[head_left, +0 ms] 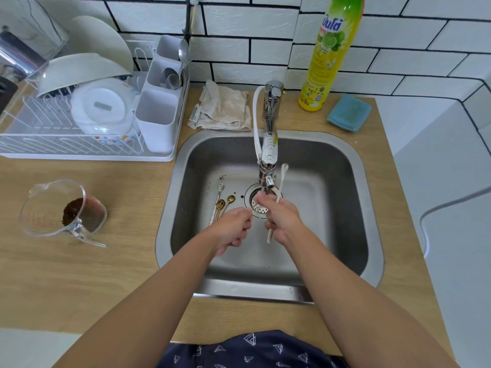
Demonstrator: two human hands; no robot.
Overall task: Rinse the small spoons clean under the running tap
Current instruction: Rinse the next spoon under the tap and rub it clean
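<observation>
My right hand (282, 219) grips a long white spoon (279, 193) upright under the chrome tap (269, 158), its bowl end up beside the spout and its handle end poking out below my fist. My left hand (233, 229) is curled just left of it, over the sink floor; whether it holds anything is hidden. Three small spoons (221, 204), gold and silver, lie on the floor of the steel sink (345, 166) left of the drain strainer (259, 205). Water flow is hard to see.
A white dish rack (79, 144) with bowls, a plate and a cutlery caddy (159, 120) stands at the back left. A glass jug with coffee grounds (63, 208) sits left of the sink. A folded cloth (223, 107), detergent bottle (329, 54) and blue sponge (349, 112) line the back.
</observation>
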